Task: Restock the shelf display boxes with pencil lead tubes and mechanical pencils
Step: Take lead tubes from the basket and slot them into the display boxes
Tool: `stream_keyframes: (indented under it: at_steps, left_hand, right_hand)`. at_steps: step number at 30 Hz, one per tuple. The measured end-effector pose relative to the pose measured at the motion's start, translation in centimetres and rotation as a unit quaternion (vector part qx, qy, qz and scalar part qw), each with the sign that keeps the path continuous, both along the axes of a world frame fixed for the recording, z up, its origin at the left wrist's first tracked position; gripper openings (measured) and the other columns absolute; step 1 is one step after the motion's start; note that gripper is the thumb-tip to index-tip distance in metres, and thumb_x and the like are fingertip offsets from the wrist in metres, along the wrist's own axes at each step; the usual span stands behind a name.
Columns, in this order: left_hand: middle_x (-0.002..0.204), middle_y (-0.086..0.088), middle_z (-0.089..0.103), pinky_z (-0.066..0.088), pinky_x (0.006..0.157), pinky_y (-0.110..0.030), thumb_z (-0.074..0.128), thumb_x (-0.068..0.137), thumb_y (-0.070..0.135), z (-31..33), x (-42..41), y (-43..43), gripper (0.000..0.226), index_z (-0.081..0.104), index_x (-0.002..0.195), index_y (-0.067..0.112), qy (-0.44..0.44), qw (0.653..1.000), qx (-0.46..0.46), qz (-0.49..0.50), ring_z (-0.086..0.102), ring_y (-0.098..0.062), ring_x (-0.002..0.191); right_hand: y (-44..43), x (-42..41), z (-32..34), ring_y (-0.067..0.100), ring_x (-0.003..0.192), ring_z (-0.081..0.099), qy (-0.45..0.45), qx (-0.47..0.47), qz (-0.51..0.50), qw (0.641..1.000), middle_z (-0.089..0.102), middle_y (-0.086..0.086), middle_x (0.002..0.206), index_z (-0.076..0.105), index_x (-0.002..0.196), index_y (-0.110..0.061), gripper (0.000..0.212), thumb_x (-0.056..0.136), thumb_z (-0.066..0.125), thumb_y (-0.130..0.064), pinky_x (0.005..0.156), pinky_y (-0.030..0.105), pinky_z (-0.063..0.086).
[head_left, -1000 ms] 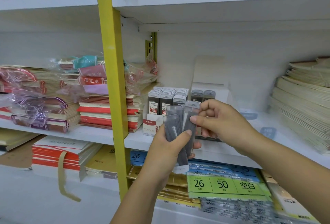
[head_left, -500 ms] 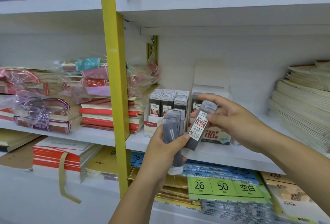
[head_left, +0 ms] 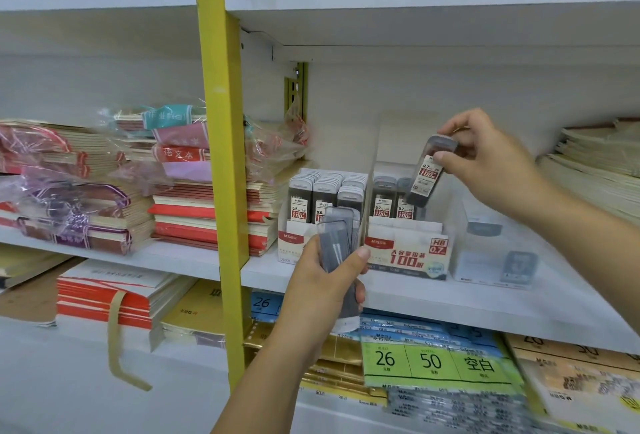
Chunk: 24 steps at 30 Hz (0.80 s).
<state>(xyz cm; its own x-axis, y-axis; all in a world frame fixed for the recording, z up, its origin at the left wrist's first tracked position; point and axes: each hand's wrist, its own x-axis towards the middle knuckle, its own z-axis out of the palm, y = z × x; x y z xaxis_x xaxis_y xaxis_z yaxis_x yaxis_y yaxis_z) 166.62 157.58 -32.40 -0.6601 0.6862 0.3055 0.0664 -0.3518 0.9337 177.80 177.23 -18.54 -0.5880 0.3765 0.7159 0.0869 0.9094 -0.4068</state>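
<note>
A dark grey plastic lead tube [head_left: 427, 174] with a red-white label is tilted above the white cardboard 0.7 display box [head_left: 408, 253], its cap pinched by fingers of the right hand [head_left: 495, 163]. The left hand [head_left: 322, 284] grips several grey tubes [head_left: 337, 243] with curled fingers.

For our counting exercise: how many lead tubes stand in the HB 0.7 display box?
2 visible: the left tube and the second tube beside it, in the HB 0.7 box. The held tube in the right hand may hide more.
</note>
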Motion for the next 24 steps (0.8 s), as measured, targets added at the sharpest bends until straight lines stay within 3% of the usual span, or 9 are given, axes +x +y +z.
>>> stream_keyframes:
  at_steps: [6,9,12,15,17,19,21,24]
  left_hand:
    - [0.077,0.015,0.069,0.053,0.059,-0.020,0.071,0.079,0.050,0.1,-0.1,-0.1,0.032,0.060,0.105,0.034,0.008,1.000,0.000,-0.010,0.059,-0.008,0.056]
    - [0.077,0.015,0.069,0.053,0.059,-0.020,0.072,0.082,0.048,-0.1,-0.3,-0.2,0.019,0.062,0.097,0.040,0.002,1.000,-0.003,-0.005,0.059,-0.008,0.057]
    - [0.078,0.013,0.068,0.053,0.060,-0.021,0.072,0.086,0.044,-0.3,-0.5,-0.3,0.012,0.063,0.093,0.043,-0.001,1.000,-0.008,0.001,0.060,-0.009,0.058]
    - [0.078,0.012,0.069,0.053,0.059,-0.021,0.073,0.087,0.041,-0.2,-0.5,-0.6,0.012,0.063,0.093,0.044,-0.001,1.000,-0.014,0.002,0.061,-0.009,0.059]
    - [0.077,0.010,0.069,0.053,0.061,-0.021,0.074,0.087,0.042,-0.2,-0.5,-0.8,0.013,0.063,0.092,0.046,0.010,1.000,-0.020,0.002,0.062,-0.009,0.060]
    - [0.077,0.009,0.069,0.052,0.060,-0.019,0.075,0.086,0.042,-0.2,-0.4,-1.1,0.015,0.063,0.092,0.047,0.021,0.999,-0.028,0.000,0.063,-0.008,0.060]
    - [0.075,0.009,0.068,0.052,0.060,-0.019,0.076,0.084,0.042,-0.1,-0.2,-1.2,0.017,0.063,0.093,0.047,0.032,0.999,-0.038,-0.007,0.064,-0.008,0.061]
    - [0.075,0.009,0.069,0.053,0.061,-0.021,0.078,0.082,0.042,-0.2,0.3,-1.3,0.020,0.063,0.095,0.047,0.048,0.997,-0.050,-0.033,0.064,-0.011,0.062]
  right_hand:
    - [0.9,-2.3,-1.1,-0.003,0.076,0.058,-0.070,0.066,-0.024,0.995,0.063,-0.017,0.086,0.052,0.093,-0.033,0.025,0.085,0.072,-0.020,0.063,0.015,0.041]
    - [1.0,-3.2,-1.3,0.001,0.075,0.058,-0.083,0.058,-0.025,0.995,0.062,-0.012,0.087,0.054,0.089,-0.031,0.023,0.083,0.073,-0.019,0.061,0.019,0.042]
    - [1.2,-3.9,-1.7,0.010,0.081,0.052,-0.147,0.092,-0.078,0.982,0.053,-0.004,0.096,0.062,0.091,-0.027,0.010,0.085,0.071,-0.029,0.069,0.027,0.040]
    - [1.0,-3.7,-1.9,0.014,0.095,0.045,-0.173,0.112,-0.133,0.970,0.046,-0.003,0.100,0.070,0.105,-0.022,0.021,0.088,0.066,-0.033,0.080,0.030,0.039]
    - [0.1,-2.8,-2.1,0.012,0.095,0.044,-0.137,0.127,-0.132,0.973,0.047,-0.004,0.101,0.068,0.115,-0.022,0.026,0.091,0.063,-0.030,0.085,0.028,0.039]
    - [-1.8,-1.5,-2.9,0.006,0.086,0.051,-0.077,0.090,-0.088,0.989,0.055,-0.009,0.097,0.068,0.112,-0.026,0.021,0.092,0.060,-0.028,0.082,0.023,0.042]
    - [-4.1,-0.1,-4.1,-0.002,0.077,0.058,-0.049,-0.009,-0.006,0.999,0.064,-0.017,0.087,0.067,0.098,-0.035,0.012,0.091,0.061,-0.028,0.069,0.011,0.046]
    - [-7.1,0.6,-6.2,-0.002,0.065,0.063,-0.072,-0.178,0.128,0.973,0.071,-0.011,0.081,0.066,0.096,-0.036,0.010,0.086,0.066,-0.034,0.058,0.010,0.048]
